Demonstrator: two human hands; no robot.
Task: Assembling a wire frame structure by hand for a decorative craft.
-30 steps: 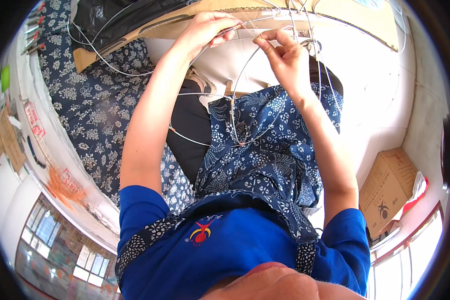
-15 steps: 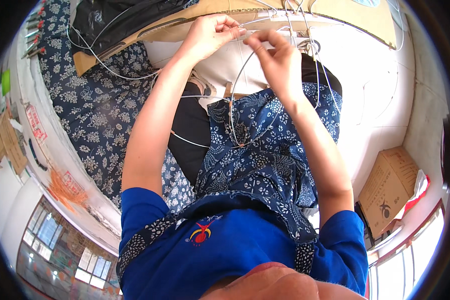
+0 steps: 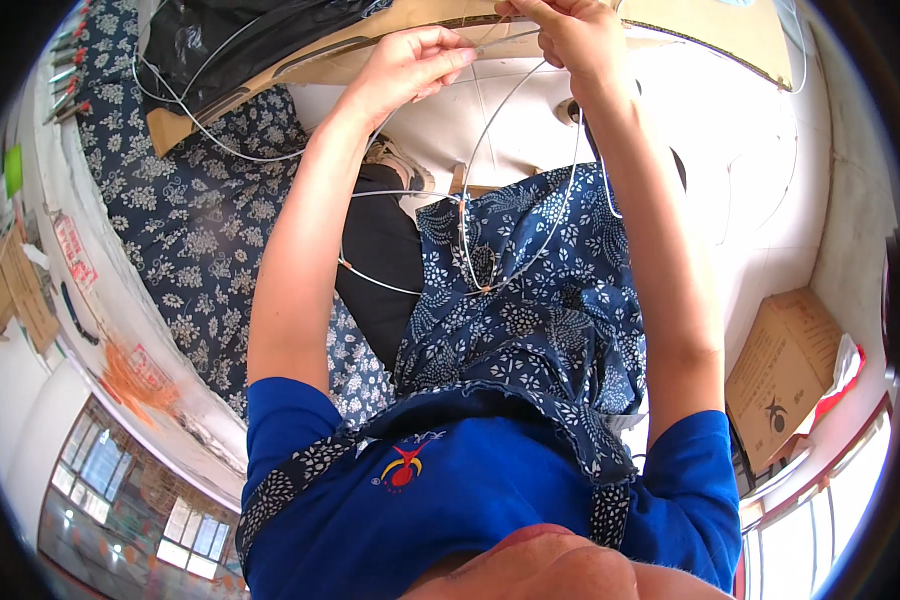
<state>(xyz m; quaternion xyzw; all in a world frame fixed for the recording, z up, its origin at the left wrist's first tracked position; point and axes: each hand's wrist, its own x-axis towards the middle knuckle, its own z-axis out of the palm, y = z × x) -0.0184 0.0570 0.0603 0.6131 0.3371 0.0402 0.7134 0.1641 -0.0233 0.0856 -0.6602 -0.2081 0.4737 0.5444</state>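
Observation:
An open frame of pale wire [image 3: 463, 203], tied at several joints with orange-brown binding, spreads above my lap. At its far side my left hand [image 3: 415, 68] pinches a wire between thumb and fingertips. My right hand [image 3: 578, 38] is just right of it and a little farther off, with fingers pressed together by the same wire. A thin strand seems to run near the right fingertips, but it is too fine to make out. The near loops of the frame lie over my dark blue patterned apron [image 3: 530, 320].
Beyond my hands lies a cardboard sheet [image 3: 705, 25], with a black plastic bag [image 3: 200, 55] on its left. Red-ended tools [image 3: 68, 75] line the far left. Orange strands [image 3: 130, 385] lie on the left surface. A cardboard box [image 3: 785, 370] stands at the right.
My right hand has moved up and away, farther from me. The left hand has shifted slightly left and nearer. Wires at the frame's right side have swung along with the right hand.

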